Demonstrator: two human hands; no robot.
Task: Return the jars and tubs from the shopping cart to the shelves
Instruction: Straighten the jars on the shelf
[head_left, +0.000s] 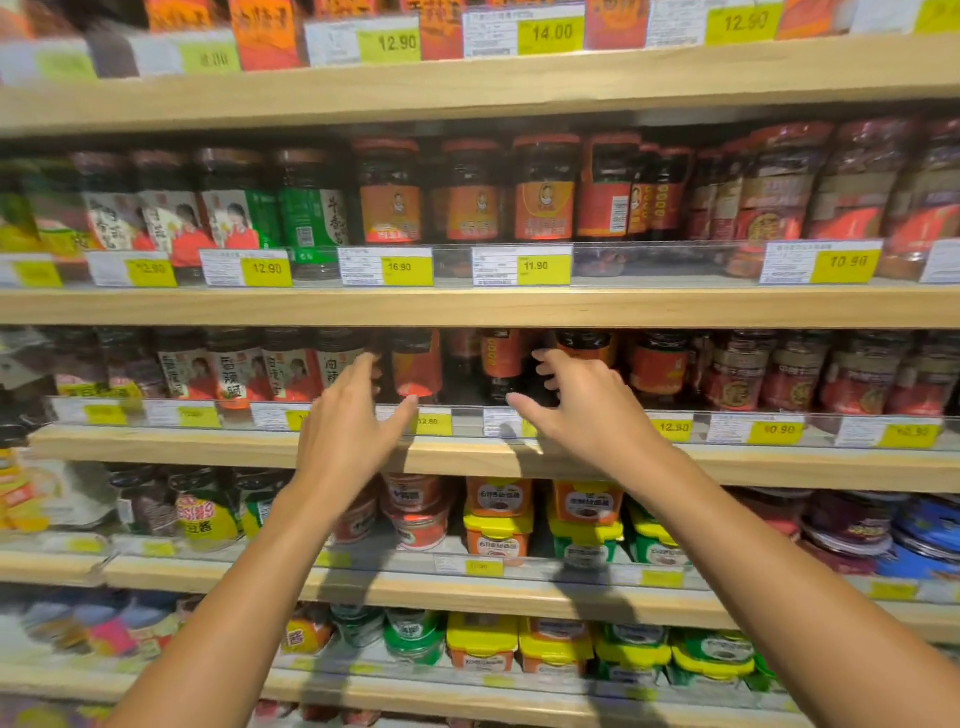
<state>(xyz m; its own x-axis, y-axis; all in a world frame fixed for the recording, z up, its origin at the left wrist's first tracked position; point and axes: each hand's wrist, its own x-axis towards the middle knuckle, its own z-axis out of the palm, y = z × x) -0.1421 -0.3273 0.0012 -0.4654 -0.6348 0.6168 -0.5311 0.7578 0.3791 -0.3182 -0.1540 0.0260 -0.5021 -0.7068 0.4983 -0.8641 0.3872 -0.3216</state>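
shelf (467, 457): pale wood boards, clear plastic price rail
jars (501, 364): dark round glass, orange-red labels, blurry
left hand (345, 431): fingers spread, holding nothing
right hand (582, 405): fingers loosely curled, empty

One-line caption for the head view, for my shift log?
Both bare hands, left hand and right hand, reach empty toward orange-labelled jars on the third shelf.

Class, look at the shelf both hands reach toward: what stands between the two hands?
In the head view, orange-labelled jars stand on the shelf between the left hand and right hand.
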